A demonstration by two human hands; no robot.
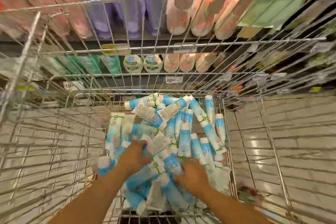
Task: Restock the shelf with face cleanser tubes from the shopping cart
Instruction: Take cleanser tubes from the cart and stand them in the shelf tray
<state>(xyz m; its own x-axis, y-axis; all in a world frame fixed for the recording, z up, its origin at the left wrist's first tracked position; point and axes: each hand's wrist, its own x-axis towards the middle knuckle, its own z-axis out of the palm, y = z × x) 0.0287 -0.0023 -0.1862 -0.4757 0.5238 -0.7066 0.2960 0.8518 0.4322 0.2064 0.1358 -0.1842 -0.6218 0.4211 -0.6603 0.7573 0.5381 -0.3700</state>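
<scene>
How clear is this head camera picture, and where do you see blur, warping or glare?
Head view: motion blur smears nearly everything, worst on the shelf products and the wires of the cart toward the edges; the tubes mid-pile are sharpest; the left hand and right hand are smeared, fingers unreadable; the wide-angle lens bows straight lines; glare patches shine on the floor at right.
</scene>
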